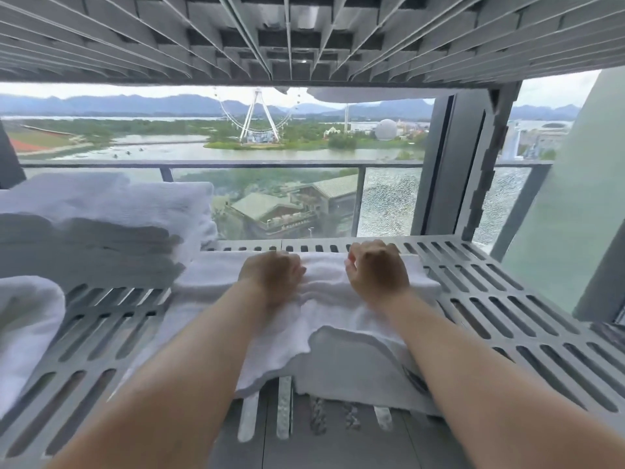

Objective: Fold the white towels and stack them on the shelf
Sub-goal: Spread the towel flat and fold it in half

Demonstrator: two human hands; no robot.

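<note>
A white towel (324, 309) lies on the grey slotted shelf (490, 299), stretched from its far edge toward me. My left hand (272, 277) and my right hand (377, 269) both rest on the towel's far part, fingers curled down into the cloth; the fingertips are hidden. A stack of folded white towels (101, 225) sits at the shelf's back left. Another white towel (27, 319) bulges at the left edge.
A second slotted shelf (304, 35) hangs close overhead. Behind the shelf is a window with a balcony railing (270, 164). A dark window frame post (449, 164) stands at the back right, with a pale wall (575, 198) beside it.
</note>
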